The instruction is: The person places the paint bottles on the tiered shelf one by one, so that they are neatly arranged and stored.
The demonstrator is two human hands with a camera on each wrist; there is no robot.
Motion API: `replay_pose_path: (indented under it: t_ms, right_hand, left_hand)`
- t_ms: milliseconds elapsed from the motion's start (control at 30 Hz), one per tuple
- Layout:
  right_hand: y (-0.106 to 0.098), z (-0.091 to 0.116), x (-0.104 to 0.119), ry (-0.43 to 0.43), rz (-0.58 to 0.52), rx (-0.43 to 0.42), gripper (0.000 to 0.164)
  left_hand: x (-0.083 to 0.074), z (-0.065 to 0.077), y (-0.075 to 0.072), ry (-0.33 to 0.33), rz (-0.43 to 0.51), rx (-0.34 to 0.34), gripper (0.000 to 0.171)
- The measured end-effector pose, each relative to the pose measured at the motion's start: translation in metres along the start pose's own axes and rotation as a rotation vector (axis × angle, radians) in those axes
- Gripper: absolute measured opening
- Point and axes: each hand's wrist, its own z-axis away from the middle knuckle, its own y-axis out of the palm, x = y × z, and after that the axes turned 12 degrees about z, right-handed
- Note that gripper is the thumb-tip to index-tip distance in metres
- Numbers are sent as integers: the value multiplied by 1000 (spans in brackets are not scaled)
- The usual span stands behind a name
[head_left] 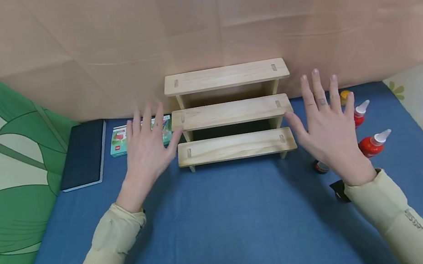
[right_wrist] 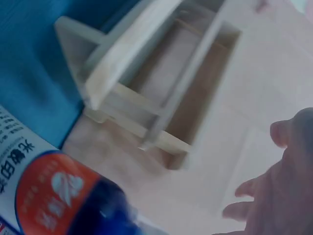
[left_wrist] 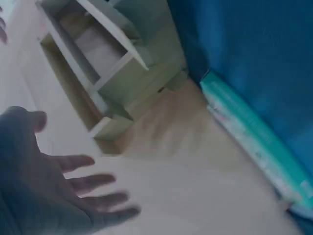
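Note:
A three-step wooden shelf point(head_left: 231, 112) stands at the back of the blue table, against the beige cloth. To its left, my left hand point(head_left: 149, 148) hovers with fingers spread and holds nothing. Its thumb is close to the middle step; whether it touches cannot be told. On the other side, my right hand point(head_left: 329, 129) is likewise spread and holds nothing, thumb near the shelf's right edge. Both wrist views show the shelf point(left_wrist: 112, 58) from the side, apart from the fingers of each hand. A teal box point(head_left: 118, 142) lies partly hidden behind my left hand.
A dark blue notebook point(head_left: 84, 154) lies at the left. Red bottles with white nozzles point(head_left: 371, 146) stand at the right, beside a yellow cap point(head_left: 344, 95). A dark item point(head_left: 340, 191) shows partly under the right wrist. A labelled bottle point(right_wrist: 58, 191) looms large in the right wrist view.

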Motion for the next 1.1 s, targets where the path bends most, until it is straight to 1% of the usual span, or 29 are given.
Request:
replay_pose_path:
  t_ms: [100,133,200,300,367,433,500,633,667,733,833,900,967,1033,1100]
  right_hand:
    - [-13,13,-4,30,-59,-35,81]
    - [-18,18,-6,45,-83,-59,79]
    - [-28,29,-12,93,-138,-94,72]
    - [-38,48,-24,191,-239,-167,61]
    - [-40,63,-32,265,-294,-219,55]
    - [-37,76,-40,314,-337,-264,50]
    - [-31,89,-47,356,-345,-271,49]
    - [-17,114,-54,443,-347,-210,48]
    - [-13,120,-55,473,-348,-181,49]
    - [-6,132,-56,538,-384,-116,50]
    - [4,144,-59,607,-430,25,56]
    - [9,149,-63,608,-464,120,59]
    - [15,150,-67,589,-472,204,64]
    - [20,151,-69,556,-462,247,65]
    - [25,152,-71,543,-443,262,65]
  left_hand:
    - [5,1,7,4,105,-35,60]
    - [7,1,10,1,141,-49,55]
    - [12,1,18,-22,221,-76,47]
    - [17,1,29,-58,327,-115,39]
    - [19,0,35,-80,388,-140,34]
    - [18,1,39,-99,433,-170,30]
    - [16,2,41,-115,467,-194,27]
    - [11,3,46,-153,533,-224,26]
    - [10,3,46,-164,555,-226,27]
    - [9,2,47,-182,588,-228,27]
    - [9,1,45,-209,645,-217,27]
    - [10,1,43,-223,682,-209,27]
    - [11,2,42,-235,715,-205,27]
    - [11,3,41,-242,740,-205,28]
    - [10,3,41,-243,750,-212,28]
